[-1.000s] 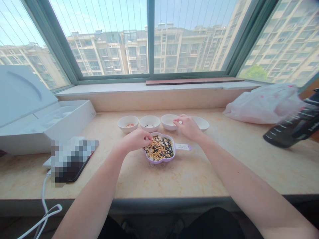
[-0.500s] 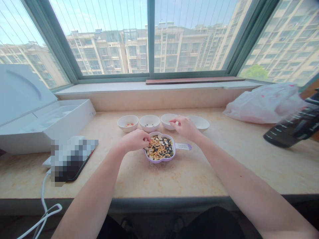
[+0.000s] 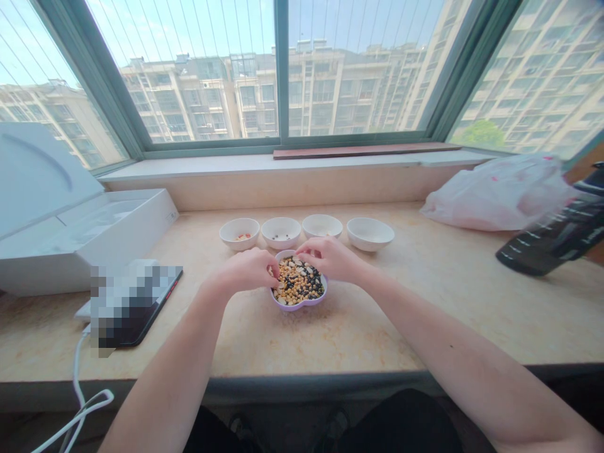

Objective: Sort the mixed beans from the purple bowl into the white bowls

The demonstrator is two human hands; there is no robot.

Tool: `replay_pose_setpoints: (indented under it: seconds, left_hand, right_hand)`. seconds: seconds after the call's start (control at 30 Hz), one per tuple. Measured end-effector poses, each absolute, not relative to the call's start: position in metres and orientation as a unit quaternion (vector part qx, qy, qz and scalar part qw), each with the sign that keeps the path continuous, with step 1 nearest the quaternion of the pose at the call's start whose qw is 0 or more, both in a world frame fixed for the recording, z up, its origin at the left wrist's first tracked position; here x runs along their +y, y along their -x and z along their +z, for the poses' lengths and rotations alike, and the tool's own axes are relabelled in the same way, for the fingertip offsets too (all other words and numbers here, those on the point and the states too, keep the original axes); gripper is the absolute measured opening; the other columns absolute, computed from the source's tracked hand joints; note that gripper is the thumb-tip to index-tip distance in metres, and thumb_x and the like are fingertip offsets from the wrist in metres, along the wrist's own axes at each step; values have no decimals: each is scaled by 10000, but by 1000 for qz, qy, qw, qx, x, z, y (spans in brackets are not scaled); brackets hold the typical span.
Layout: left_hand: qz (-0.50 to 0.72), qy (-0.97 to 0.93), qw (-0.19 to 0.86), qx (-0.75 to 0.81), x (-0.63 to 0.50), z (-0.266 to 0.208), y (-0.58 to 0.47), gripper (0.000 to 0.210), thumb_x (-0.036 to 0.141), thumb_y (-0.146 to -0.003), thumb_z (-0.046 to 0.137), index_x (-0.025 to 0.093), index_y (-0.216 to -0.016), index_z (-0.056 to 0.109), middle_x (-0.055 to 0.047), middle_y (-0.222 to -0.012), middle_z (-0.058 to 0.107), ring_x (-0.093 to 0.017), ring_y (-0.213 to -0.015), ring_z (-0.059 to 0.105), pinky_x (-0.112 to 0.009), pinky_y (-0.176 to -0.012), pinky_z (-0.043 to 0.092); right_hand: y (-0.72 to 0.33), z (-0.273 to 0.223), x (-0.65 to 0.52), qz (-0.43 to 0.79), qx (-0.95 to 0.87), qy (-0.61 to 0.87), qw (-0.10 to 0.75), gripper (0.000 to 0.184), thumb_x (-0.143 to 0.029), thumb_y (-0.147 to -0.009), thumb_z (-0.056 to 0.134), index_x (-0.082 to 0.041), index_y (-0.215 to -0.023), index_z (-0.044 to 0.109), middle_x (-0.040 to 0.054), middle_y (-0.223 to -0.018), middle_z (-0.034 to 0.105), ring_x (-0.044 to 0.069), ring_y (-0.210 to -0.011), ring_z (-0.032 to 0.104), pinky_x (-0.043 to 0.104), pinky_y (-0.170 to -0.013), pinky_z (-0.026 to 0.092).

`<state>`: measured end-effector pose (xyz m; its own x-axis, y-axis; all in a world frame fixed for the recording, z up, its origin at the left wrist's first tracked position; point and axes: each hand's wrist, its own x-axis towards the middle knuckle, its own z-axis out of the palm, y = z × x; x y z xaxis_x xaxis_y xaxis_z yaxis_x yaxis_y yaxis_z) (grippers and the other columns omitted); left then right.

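Observation:
A lilac-rimmed, scalloped bowl [image 3: 302,306] full of mixed beans [image 3: 298,283], yellow, black and pale flat ones, sits on the counter between my hands. At its left rim, my left hand [image 3: 252,269] has its fingers curled inward against the beans. My right hand [image 3: 333,259] reaches over the far right side, thumb and fingertips close together among the beans. Whatever either set of fingertips pinches is too small to make out. Behind stand a white bowl with reddish bits [image 3: 239,239], one with a few dark beans [image 3: 280,241], a third white bowl [image 3: 323,221] and a fourth [image 3: 370,239].
An open white box [image 3: 127,233] stands on the left, with a phone [image 3: 141,321] and a white cable [image 3: 78,371] before it. On the right are a plastic bag [image 3: 495,195] and a dark bottle lying tilted [image 3: 538,248]. A window sill runs behind.
My right hand has come back from the third white bowl to the bean bowl, now covering its handle. My left hand stays at the left rim, its fingers slightly lower.

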<state>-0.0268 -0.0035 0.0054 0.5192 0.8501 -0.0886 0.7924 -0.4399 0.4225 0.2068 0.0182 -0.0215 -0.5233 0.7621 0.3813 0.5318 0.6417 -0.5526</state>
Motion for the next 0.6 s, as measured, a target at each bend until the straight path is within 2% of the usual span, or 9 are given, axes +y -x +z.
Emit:
replay_pose_setpoints:
  seconds: [0.17, 0.33, 0.6]
  left_hand:
    - [36, -839, 192, 507, -2, 2, 28, 117, 288, -692, 728, 240, -777, 793, -27, -716, 735, -167, -613, 615, -256, -530, 376]
    - [53, -849, 168, 498, 2, 0, 28, 107, 219, -699, 716, 247, -769, 792, -27, -754, 742, -175, -669, 631, -254, -558, 375]
    - [60, -849, 128, 509, -3, 2, 25, 159, 160, -709, 643, 225, -789, 764, -34, -735, 705, -172, -627, 586, -270, -557, 362]
  right_hand:
    - [-206, -26, 20, 198, -854, 385, 289, 200, -272, -905, 605, -207, -895, 793, 39, -785, 733, 147, -657, 581, 286, -627, 386]
    - [-206, -26, 19, 195, -857, 387, 278, 211, -274, -905, 591, -206, -878, 789, 48, -797, 744, 161, -665, 598, 295, -626, 399]
    - [-208, -30, 25, 147, -872, 403, 234, 193, -250, -901, 594, -225, -874, 784, 61, -908, 770, 214, -816, 663, 325, -727, 434]
